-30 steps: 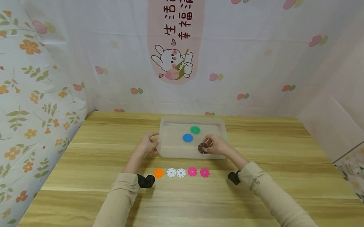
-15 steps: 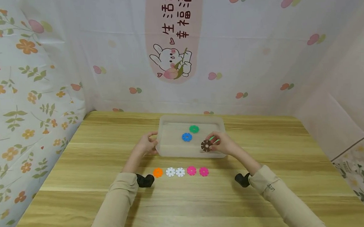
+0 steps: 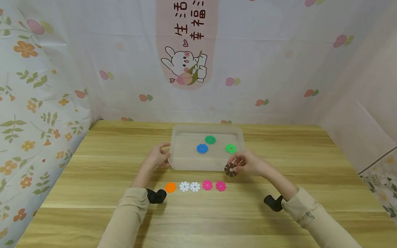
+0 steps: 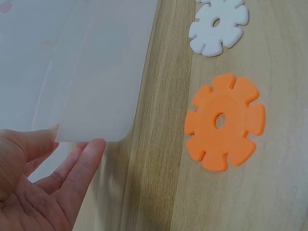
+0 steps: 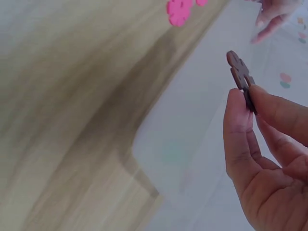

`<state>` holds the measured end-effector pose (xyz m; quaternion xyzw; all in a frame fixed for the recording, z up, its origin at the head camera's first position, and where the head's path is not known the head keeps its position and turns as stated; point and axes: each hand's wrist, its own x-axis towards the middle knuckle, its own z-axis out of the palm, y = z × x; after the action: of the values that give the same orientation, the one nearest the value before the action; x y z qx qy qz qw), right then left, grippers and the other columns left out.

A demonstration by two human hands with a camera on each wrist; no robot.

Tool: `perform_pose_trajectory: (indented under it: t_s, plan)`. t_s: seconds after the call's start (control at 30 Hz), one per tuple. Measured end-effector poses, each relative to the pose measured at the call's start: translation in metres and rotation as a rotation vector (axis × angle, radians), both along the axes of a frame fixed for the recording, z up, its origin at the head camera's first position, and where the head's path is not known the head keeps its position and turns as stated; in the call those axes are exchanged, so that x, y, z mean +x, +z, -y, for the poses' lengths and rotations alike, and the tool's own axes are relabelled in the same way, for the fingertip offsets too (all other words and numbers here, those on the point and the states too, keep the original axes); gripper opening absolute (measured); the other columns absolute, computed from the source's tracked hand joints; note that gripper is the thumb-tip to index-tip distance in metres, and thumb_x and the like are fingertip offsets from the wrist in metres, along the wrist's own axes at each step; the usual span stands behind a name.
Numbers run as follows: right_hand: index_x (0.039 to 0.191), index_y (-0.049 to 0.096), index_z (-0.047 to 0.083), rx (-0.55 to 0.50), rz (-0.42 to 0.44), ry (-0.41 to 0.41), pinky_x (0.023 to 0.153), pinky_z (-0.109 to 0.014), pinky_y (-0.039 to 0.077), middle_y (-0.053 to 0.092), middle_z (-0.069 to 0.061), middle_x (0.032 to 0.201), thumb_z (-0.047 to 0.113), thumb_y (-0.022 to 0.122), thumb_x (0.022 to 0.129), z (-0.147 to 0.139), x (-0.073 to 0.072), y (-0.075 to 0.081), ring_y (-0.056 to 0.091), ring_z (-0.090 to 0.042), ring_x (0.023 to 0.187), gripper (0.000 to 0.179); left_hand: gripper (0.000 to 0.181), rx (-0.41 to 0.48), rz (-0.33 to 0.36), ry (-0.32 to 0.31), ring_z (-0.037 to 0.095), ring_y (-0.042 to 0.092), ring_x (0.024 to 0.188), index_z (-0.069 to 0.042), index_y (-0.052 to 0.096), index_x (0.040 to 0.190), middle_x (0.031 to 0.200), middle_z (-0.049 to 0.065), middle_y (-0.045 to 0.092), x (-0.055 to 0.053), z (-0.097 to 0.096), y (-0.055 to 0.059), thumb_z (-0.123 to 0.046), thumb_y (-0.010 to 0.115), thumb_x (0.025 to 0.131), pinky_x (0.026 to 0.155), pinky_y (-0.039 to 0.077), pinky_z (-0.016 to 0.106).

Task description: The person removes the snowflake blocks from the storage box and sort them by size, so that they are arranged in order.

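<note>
My right hand (image 3: 250, 163) pinches a brown notched plastic disc (image 3: 230, 170) between thumb and fingers. In the head view the disc overlaps the front wall of the translucent plastic box (image 3: 190, 165), near its right corner; the right wrist view shows it nearly edge-on. My left hand (image 3: 158, 156) holds the box at its left end, thumb at the rim and fingertips against the outside. Inside the box lie a blue disc (image 3: 202, 148), a dark green disc (image 3: 210, 140) and a light green disc (image 3: 231, 148).
In front of the box, a row of discs lies on the wooden table (image 3: 204, 222): an orange disc (image 3: 170, 187), two white discs (image 3: 190, 186) and two pink discs (image 3: 207, 185). Printed cloth (image 3: 129, 60) hangs behind and beside the table.
My right hand has lifted the brown disc from inside the box and carried it right and toward me, over the front wall. The light green disc has come into view. My left hand stays at the box.
</note>
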<state>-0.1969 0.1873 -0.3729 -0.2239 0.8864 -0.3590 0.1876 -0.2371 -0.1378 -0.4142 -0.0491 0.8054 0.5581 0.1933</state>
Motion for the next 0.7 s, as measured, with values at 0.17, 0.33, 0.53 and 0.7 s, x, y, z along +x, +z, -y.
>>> perform_pose_trajectory:
  t_s: [0.17,0.33,0.53,0.7]
  plan:
    - [0.1,0.063,-0.004,0.031,-0.018,0.039,0.069,-0.025,0.051,0.06,-0.013,0.086,-0.004,0.059,0.082,-0.007,0.006,-0.005,0.058,-0.017,0.079,0.019,0.047,0.0,0.005,0.01,0.023,0.057,0.085,-0.008,0.03,0.142,0.123,0.027,0.047,-0.001,0.0,-0.001,-0.004,0.041,0.096,0.062,0.054,0.025]
    - [0.094,0.066,-0.003,0.051,0.01,0.027,0.067,-0.024,0.052,0.064,-0.012,0.086,-0.002,0.064,0.079,-0.008,0.014,-0.014,0.059,-0.016,0.08,0.016,0.047,-0.004,0.008,0.01,0.024,0.058,0.087,-0.009,0.03,0.142,0.123,0.026,0.047,0.0,0.0,0.0,-0.004,0.042,0.096,0.064,0.055,0.026]
    - [0.088,0.066,-0.005,0.061,0.049,-0.036,0.063,-0.022,0.052,0.066,-0.012,0.082,-0.002,0.069,0.075,-0.003,0.024,-0.03,0.06,-0.014,0.075,0.014,0.047,-0.018,-0.002,0.001,0.022,0.058,0.084,-0.008,0.03,0.142,0.122,0.027,0.048,-0.001,0.001,-0.001,-0.004,0.041,0.096,0.06,0.054,0.024]
    - [0.086,0.066,-0.006,0.11,-0.017,-0.089,0.061,-0.022,0.051,0.066,-0.013,0.08,-0.007,0.068,0.074,0.002,0.03,-0.038,0.06,-0.015,0.073,0.012,0.047,-0.016,0.009,0.004,0.023,0.057,0.086,-0.008,0.03,0.142,0.122,0.026,0.048,-0.001,0.001,0.0,-0.004,0.041,0.096,0.06,0.053,0.022]
